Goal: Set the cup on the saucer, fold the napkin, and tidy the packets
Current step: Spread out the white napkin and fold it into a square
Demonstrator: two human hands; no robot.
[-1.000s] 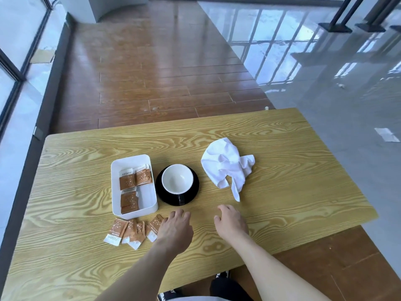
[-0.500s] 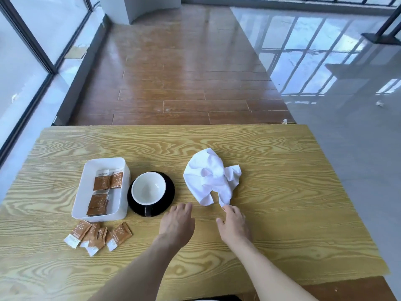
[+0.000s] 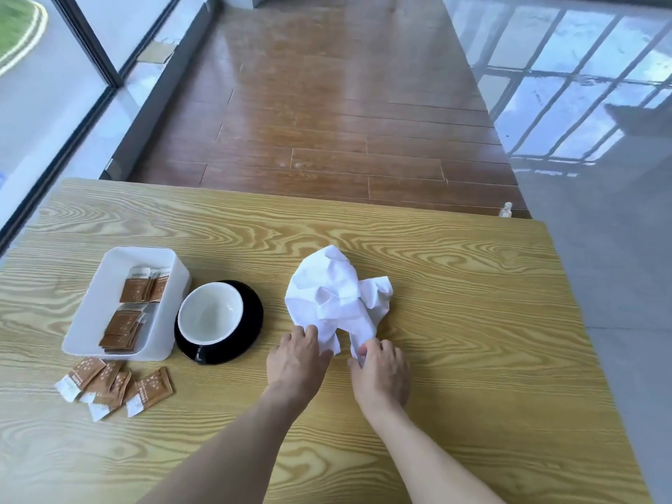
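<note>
White crumpled napkin point(image 3: 336, 296) lies mid-table just beyond both hands, its near edge pinched by the left hand point(image 3: 296, 360) and right hand point(image 3: 381, 372), equally close, bulk trailing away.

A yellow wood-grain table point(image 3: 454, 285) stands on reddish-brown floor planks point(image 3: 327, 103). Glossy grey tiles point(image 3: 600, 231) to the right mirror bright window panes. Dark-framed glazing point(image 3: 91, 49) runs along the left, daylight pouring in.
</note>
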